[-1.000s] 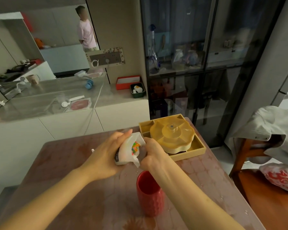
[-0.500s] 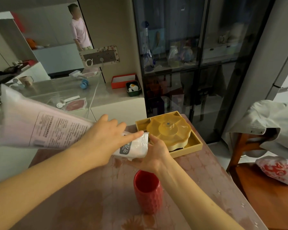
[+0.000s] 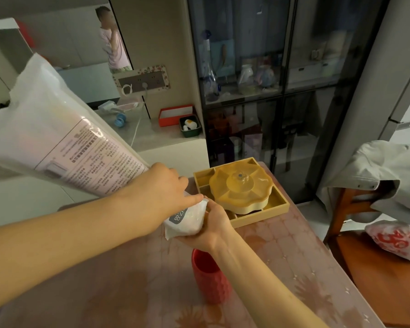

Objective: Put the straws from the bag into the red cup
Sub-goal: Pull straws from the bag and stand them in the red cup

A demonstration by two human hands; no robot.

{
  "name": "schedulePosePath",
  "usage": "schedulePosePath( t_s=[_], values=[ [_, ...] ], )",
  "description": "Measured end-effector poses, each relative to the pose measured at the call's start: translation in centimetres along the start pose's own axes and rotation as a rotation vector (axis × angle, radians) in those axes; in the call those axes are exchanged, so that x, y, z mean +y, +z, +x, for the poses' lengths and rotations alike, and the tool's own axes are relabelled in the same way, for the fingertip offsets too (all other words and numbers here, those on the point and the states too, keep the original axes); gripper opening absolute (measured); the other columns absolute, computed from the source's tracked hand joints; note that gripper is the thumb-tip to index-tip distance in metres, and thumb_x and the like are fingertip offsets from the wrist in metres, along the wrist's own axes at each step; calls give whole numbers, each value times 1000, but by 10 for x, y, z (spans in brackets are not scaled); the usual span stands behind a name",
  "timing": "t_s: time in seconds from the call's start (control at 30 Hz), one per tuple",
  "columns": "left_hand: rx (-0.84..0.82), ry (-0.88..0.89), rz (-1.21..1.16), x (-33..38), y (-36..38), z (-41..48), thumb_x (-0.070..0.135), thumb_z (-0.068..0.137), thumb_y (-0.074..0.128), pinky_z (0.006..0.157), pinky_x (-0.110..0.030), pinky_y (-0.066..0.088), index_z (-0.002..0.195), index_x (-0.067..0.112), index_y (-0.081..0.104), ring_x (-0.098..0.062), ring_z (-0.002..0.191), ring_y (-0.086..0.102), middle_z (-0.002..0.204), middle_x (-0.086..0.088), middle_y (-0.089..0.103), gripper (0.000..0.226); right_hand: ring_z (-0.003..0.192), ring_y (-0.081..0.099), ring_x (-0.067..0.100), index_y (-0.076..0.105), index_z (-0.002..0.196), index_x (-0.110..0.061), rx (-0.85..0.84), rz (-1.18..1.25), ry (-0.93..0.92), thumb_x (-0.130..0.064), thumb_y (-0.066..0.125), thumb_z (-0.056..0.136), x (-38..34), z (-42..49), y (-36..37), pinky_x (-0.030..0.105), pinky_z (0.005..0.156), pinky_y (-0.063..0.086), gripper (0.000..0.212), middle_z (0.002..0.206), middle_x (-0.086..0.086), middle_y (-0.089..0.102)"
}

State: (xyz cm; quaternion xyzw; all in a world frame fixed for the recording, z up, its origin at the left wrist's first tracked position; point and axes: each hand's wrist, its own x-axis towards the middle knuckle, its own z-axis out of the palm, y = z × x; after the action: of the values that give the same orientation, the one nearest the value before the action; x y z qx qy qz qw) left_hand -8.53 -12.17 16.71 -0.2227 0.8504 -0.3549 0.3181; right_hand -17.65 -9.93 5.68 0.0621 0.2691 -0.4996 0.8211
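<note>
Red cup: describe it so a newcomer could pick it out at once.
Start at the patterned table. On it, nearer than the yellow tray, the cup stands upright just below the right hand. It is the only red thing on the table, with a bumpy wall; the red box sits far back on the counter.

Crinkly translucent plastic bag [image 3: 57, 138]; red cup [image 3: 211, 280], ribbed, matt; glossy table [image 3: 128, 292] covering; wooden chair [image 3: 376, 268]

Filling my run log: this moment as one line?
left hand grips straw bag mid-length | right hand holds its lower end | bag tilted, low end near red cup | cup upright on table
</note>
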Motion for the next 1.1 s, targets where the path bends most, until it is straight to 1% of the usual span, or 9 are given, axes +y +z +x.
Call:
schedulePosePath(
  t_s=[0.07, 0.2, 0.27, 0.37, 0.53, 0.67, 0.87, 1.0, 1.1],
  values=[
    [48, -7, -35, -8, 5, -5, 23, 82, 62, 65, -34, 34, 139, 39, -10, -26, 101, 48, 117, -9, 44, 94, 91, 63, 41, 65, 111, -2, 13, 19, -12, -41, 42, 95, -1, 2, -4, 56, 75, 48, 48, 95, 26, 70],
    [173, -80, -234, -20, 30, -19, 17, 76, 60, 49, -27, 21, 136, 45, -16, -17, 71, 42, 84, 5, 40, 101, 51, 67, 32, 68, 70, 3, -14, 27, -120, -42, 41, 97, -8, 0, -17, 54, 87, 43, 59, 55, 19, 64],
    [220, -140, -346, -20, 48, -24, 15, 73, 57, 45, -26, 16, 135, 46, -21, -13, 65, 36, 73, 9, 29, 105, 76, 70, 36, 67, 91, 1, -36, -67, -194, -41, 50, 94, -11, -4, -22, 53, 98, 42, 46, 78, 22, 70],
    [323, -183, -541, -11, 72, -25, 9, 70, 52, 49, -25, 22, 127, 51, -30, -12, 72, 41, 79, 14, 31, 108, 101, 65, 37, 68, 104, 0, -72, -180, -240, -48, 63, 82, -8, -8, -22, 50, 91, 49, 53, 105, 21, 72],
    [453, -179, -774, 24, 98, -22, 3, 69, 51, 63, -23, 32, 121, 54, -33, -12, 83, 45, 98, 11, 50, 111, 95, 69, 32, 65, 113, -4, 5, -208, -315, -43, 55, 90, 3, -3, -18, 42, 81, 55, 47, 105, 20, 72],
    [556, -228, -826, 45, 112, -21, 4, 66, 57, 67, -27, 38, 130, 47, -22, -16, 87, 49, 102, 8, 51, 110, 65, 73, 17, 69, 91, -16, 134, -274, -509, -36, 57, 92, 1, 2, -23, 33, 58, 56, 23, 72, 1, 76],
    [583, -326, -1005, 71, 126, -17, 9, 65, 68, 63, -31, 42, 136, 45, -10, -20, 81, 54, 96, 1, 56, 112, 84, 71, 19, 67, 82, -22, 185, -555, -709, -23, 69, 84, -32, -18, -37, 40, 89, 53, 3, 69, -7, 75],
    [609, -346, -1113, 92, 126, -12, 11, 67, 69, 72, -34, 49, 139, 45, -6, -22, 87, 57, 107, -1, 61, 109, 89, 72, 21, 79, 79, -25, 17, -717, -615, -30, 68, 77, -44, -29, -31, 38, 84, 56, 13, 89, 1, 76],
    [630, -349, -1048, 98, 125, -12, 7, 58, 76, 65, -34, 51, 143, 36, 2, -24, 77, 60, 96, -3, 63, 116, 83, 73, 21, 79, 72, -22, 38, -755, -639, -27, 66, 83, -45, -31, -26, 34, 74, 59, 19, 87, 3, 76]
  ],
)
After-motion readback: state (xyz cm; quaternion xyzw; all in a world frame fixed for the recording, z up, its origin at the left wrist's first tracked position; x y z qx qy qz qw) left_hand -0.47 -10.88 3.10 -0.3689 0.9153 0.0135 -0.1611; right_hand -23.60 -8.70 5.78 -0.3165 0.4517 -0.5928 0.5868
